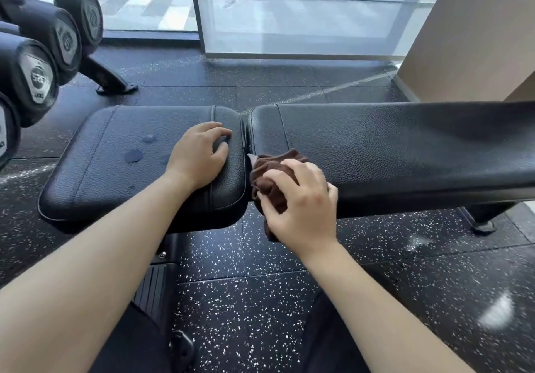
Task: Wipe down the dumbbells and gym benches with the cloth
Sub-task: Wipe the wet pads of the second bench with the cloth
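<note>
A black gym bench lies across the view, with a short seat pad [115, 152] on the left and a long back pad [390, 152] on the right. My left hand [197, 155] rests on the seat pad's right end, fingers loosely curled and holding nothing. Small wet spots [133, 155] sit on the seat pad to its left. My right hand [304, 204] grips a bunched brown cloth [269, 170] against the near left end of the back pad, beside the gap between the pads. Black dumbbells [37, 80] sit on a rack at the far left.
The dumbbell rack's foot [115, 83] stands on the speckled black rubber floor [260, 300] behind the bench. A glass wall [304, 16] and a beige column [477, 30] rise at the back. The bench's foot [483, 225] shows at the right, its frame [156, 283] below the seat.
</note>
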Motion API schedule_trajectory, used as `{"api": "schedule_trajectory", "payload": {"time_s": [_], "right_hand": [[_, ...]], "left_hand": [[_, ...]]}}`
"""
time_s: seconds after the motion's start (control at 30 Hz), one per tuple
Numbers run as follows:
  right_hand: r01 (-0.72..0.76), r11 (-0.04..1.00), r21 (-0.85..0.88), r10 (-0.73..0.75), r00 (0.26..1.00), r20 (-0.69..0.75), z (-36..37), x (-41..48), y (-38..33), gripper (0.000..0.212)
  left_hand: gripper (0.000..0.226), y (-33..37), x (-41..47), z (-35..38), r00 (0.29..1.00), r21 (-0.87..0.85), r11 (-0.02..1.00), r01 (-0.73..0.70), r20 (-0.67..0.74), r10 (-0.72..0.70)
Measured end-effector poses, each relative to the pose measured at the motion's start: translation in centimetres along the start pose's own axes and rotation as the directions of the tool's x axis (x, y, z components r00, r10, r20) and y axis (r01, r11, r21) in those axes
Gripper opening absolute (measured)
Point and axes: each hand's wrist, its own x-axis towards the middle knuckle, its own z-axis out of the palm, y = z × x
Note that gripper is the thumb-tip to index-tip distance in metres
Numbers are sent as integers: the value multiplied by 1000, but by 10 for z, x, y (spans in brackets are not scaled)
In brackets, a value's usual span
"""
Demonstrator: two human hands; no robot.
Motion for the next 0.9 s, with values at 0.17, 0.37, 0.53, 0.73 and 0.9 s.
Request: {"api": "schedule_trajectory", "payload": {"time_s": [0.17, 0.37, 0.53, 0.73, 0.9], "right_hand": [[-72, 996, 51, 76, 992, -99, -8, 5, 23, 25], [-131, 981, 146, 160, 966, -206, -8, 15, 32, 25], [-132, 975, 178, 155, 980, -121, -1, 26, 11, 22], [-129, 966, 224, 112, 990, 87, 18, 59, -29, 21], [-185, 959, 214, 122, 954, 275, 47, 101, -68, 24]], "left_hand": [[34, -2, 4, -2, 999, 6, 1000, -21, 43, 21], [53, -25, -24, -31, 985, 64, 993, -95, 151, 85], [71, -62, -40, -60, 993, 200, 978, -61, 112, 40], [62, -76, -42, -63, 999, 194, 980, 31, 16, -35], [62, -74, -43, -63, 999, 210, 977, 47, 5, -49]]}}
